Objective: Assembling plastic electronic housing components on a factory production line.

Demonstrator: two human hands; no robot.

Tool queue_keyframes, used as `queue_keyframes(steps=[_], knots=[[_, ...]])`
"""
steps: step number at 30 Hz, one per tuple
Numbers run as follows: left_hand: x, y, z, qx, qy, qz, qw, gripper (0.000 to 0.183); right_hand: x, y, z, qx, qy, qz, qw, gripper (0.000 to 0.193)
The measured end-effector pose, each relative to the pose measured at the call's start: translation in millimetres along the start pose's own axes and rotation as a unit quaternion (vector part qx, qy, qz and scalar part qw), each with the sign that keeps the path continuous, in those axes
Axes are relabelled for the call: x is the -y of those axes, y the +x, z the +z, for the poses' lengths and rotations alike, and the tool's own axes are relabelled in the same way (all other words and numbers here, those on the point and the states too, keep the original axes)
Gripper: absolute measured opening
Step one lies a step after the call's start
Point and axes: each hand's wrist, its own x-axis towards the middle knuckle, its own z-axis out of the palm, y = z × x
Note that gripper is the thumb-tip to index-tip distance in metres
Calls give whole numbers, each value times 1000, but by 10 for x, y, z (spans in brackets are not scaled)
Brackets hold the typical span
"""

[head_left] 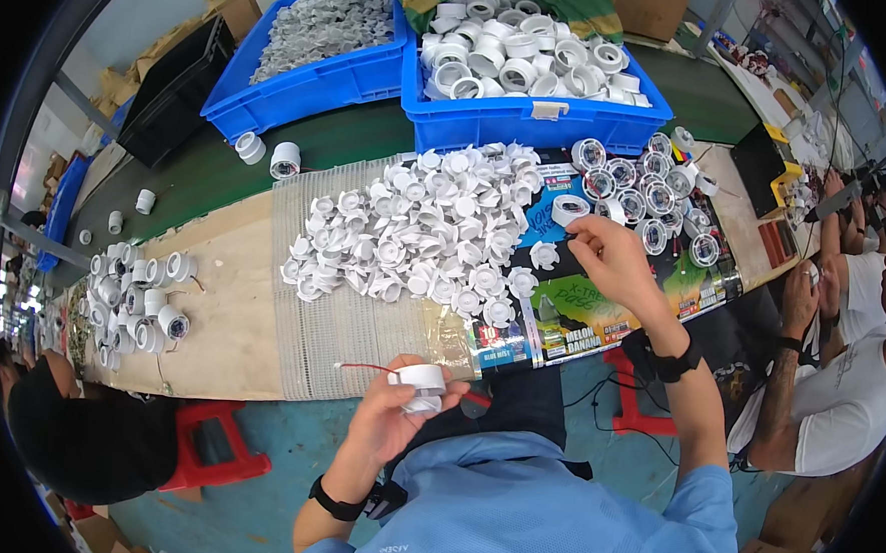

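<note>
White cap pile (416, 220) beyond left hand (379, 418)

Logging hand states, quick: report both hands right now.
Left hand: closed on a white round part with a red wire.
Right hand: half curled beside a white ring; grip cannot be told.

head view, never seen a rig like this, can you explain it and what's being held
This is a person working bare-handed, not a robot. The camera sits on their head, looking down; its wide lens bends straight edges. The left hand holds a white round housing with a red wire. The right hand is beside another white unit; I can't tell whether it grips anything. On the table lie a pile of white finned pieces and a cluster of round white-rimmed units; blue bins stand beyond.
</note>
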Motion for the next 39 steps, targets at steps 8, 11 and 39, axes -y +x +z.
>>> queue_keyframes(steps=[8,11,39], knots=[[107,54,106,-63,60,-47,995,62,115,245,-134,-19,-150,-82,985,17],[170,47,60,-86,114,-22,990,60,57,364,-312,4,-176,-81,981,20],[101,403,-338,-113,521,370,761,28,-175,3063,29,-69,-425,-17,903,73]])
